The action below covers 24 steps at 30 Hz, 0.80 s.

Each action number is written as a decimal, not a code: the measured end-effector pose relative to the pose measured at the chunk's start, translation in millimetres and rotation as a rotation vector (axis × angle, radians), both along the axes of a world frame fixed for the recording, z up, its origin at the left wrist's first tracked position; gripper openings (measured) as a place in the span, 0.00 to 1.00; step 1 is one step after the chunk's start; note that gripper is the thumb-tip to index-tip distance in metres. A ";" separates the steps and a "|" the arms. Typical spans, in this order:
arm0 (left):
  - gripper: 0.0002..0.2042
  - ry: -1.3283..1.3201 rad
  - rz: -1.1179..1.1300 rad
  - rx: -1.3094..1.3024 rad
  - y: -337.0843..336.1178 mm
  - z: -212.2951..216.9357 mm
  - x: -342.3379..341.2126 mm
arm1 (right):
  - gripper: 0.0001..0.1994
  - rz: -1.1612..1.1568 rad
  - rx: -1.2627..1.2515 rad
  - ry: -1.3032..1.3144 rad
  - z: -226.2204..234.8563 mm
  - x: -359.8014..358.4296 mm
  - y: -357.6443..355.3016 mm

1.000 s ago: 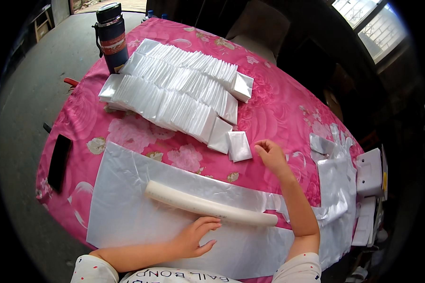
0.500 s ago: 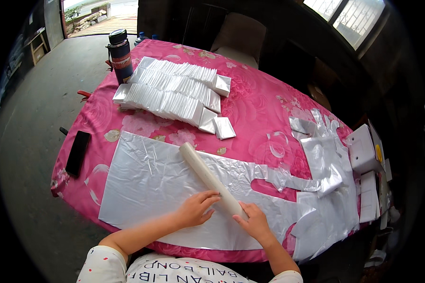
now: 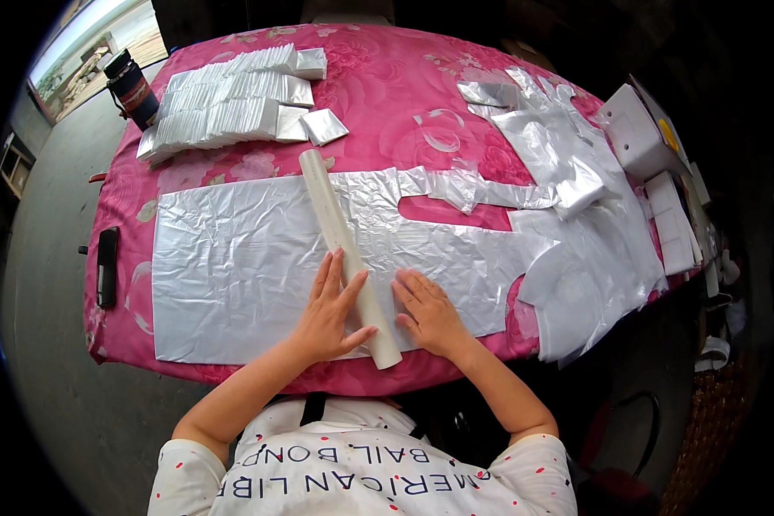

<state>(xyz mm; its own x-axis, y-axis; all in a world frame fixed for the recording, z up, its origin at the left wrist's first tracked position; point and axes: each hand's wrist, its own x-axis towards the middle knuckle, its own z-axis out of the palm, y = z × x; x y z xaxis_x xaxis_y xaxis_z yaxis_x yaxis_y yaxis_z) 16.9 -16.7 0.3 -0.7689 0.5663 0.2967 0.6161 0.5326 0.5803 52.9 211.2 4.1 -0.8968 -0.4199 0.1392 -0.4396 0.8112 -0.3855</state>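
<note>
The left hand [image 3: 328, 314] lies palm down with its fingers spread apart, fingertips and thumb reaching over the lower part of a pale cream tube [image 3: 329, 208]; it is not wrapped round the tube, and whether it presses down cannot be told; the right hand [image 3: 430, 311] is just to the right of the tube, palm down over a silvery translucent plastic bag [image 3: 228, 262], its fingers straight and close to one another, gripping nothing; the tube lies slantwise across the bag, its far end tipped to the left and passing a little beyond the bag's far edge, its near end on the pink floral cloth of the surface [image 3: 387, 73]; the bag is spread flat but wrinkled, with a rounded cut-out on its right side and a strap running toward a loose heap of plastic bags [image 3: 576, 267]; at the far left, folded plastic packets [image 3: 219, 107] stand in close rows, with a single packet [image 3: 324, 127] lying flat beside their right end; a dark bottle [image 3: 132, 93] is just left of the rows; a black phone [image 3: 107, 271] lies near the left edge; a white box [image 3: 638, 133] stands by the right edge
</note>
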 end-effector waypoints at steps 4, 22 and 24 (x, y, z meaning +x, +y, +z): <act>0.34 0.016 -0.101 -0.084 15.5 8.3 3.8 | 0.28 -0.132 0.168 0.047 -5.7 -9.2 78.0; 0.36 -0.059 -0.216 0.297 33.1 -1.2 20.7 | 0.18 -1.291 -0.184 0.475 33.0 29.8 284.8; 0.35 -0.121 -0.244 0.382 25.3 -1.5 18.4 | 0.17 -1.035 -0.188 0.486 47.6 14.1 196.5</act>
<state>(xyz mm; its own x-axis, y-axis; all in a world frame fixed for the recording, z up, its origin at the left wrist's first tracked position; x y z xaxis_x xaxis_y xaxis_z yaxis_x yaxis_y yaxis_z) 35.3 8.6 -1.2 -0.6685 0.6028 0.4357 0.6131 0.1149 0.7816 67.0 407.8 51.7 -0.6342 0.5474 0.5460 0.2661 0.8176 -0.5106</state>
